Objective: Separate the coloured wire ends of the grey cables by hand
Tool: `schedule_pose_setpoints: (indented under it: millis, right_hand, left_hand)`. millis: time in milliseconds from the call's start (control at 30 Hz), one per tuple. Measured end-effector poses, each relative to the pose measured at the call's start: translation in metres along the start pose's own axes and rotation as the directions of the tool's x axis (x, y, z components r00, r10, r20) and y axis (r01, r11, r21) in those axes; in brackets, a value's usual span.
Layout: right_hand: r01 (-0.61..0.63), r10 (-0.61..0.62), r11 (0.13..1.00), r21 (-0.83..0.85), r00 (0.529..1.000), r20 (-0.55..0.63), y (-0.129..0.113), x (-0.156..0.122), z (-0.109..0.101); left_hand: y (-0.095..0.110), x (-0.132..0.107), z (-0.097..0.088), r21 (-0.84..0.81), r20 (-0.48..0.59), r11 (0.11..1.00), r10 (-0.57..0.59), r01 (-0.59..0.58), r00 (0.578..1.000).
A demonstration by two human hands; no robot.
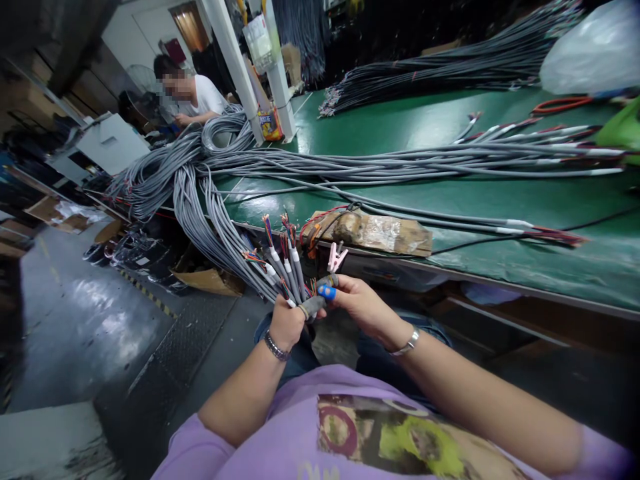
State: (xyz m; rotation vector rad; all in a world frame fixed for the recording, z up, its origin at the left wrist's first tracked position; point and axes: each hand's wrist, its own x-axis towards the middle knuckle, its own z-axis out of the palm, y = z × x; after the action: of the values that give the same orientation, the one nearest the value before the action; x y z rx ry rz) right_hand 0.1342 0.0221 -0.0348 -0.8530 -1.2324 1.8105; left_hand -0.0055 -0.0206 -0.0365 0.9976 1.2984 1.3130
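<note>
Gathered in my left hand [287, 323] are several grey cables [296, 272], held near their stripped ends. White sleeves and fanned-out coloured wires [287, 230] stick up above that grip. My right hand [363, 307] is close against the left one, thumb and forefinger pinched beside some short loose wires [313, 287]; what lies between those fingertips is hidden. Grey covers sit on some of my fingertips, and a blue cover is on my right thumb. Just beyond my right fingers, a pink clothespin [337, 257] stands at the wooden block [385, 232].
Long grey cables [360, 163] run across the green table [500, 260] and hang over its left edge in a thick bundle. Black cables [440, 67] and a white plastic bag [593, 50] lie behind. A white post [235, 67] rises from the table; a person [200, 97] sits beyond.
</note>
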Motion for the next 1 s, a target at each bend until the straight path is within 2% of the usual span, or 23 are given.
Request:
schedule_pose_setpoints:
  millis: [67,133,267,400,467,633,733,900,1000]
  right_hand:
    - [-0.032,0.032,0.999,0.009,0.997,0.075,-0.003,0.001,0.0]
    - [-0.035,0.034,0.999,0.008,0.996,0.086,-0.005,0.002,0.0]
    - [-0.016,0.015,0.999,0.035,1.0,0.016,-0.003,0.0,0.004]
    - [0.007,0.002,0.998,0.066,0.991,-0.131,0.007,-0.003,0.006]
    - [0.001,0.01,0.997,0.079,0.989,-0.149,0.01,-0.003,0.006]
    - [-0.042,0.039,0.994,0.103,0.999,0.03,0.003,-0.002,0.006]
    - [-0.049,0.043,0.993,0.108,0.997,0.059,-0.001,-0.002,0.008]
    - [-0.043,0.052,0.986,0.163,0.997,-0.053,0.007,-0.003,0.015]
    - [-0.049,0.093,0.963,0.265,0.983,-0.157,0.012,-0.002,0.016]
  left_hand:
    - [-0.002,0.0,-0.001,0.007,0.023,1.0,0.022,-0.022,0.999]
    - [-0.003,0.0,-0.001,0.01,0.029,1.0,0.024,-0.025,0.999]
    - [-0.001,-0.001,0.0,-0.002,-0.021,1.0,-0.018,0.018,1.0]
    - [0.004,-0.001,0.004,-0.06,-0.099,0.998,-0.035,0.029,0.994]
    - [0.004,-0.001,0.005,-0.07,-0.091,0.997,-0.019,0.013,0.996]
    - [-0.001,-0.001,0.002,-0.035,-0.017,0.999,0.024,-0.025,1.0]
    - [-0.004,-0.002,-0.001,-0.015,-0.006,0.999,0.029,-0.029,1.0]
    - [-0.004,-0.003,0.001,-0.019,-0.043,0.999,0.042,-0.043,0.998]
    - [-0.002,-0.003,0.003,-0.033,-0.069,0.999,0.036,-0.038,0.997]
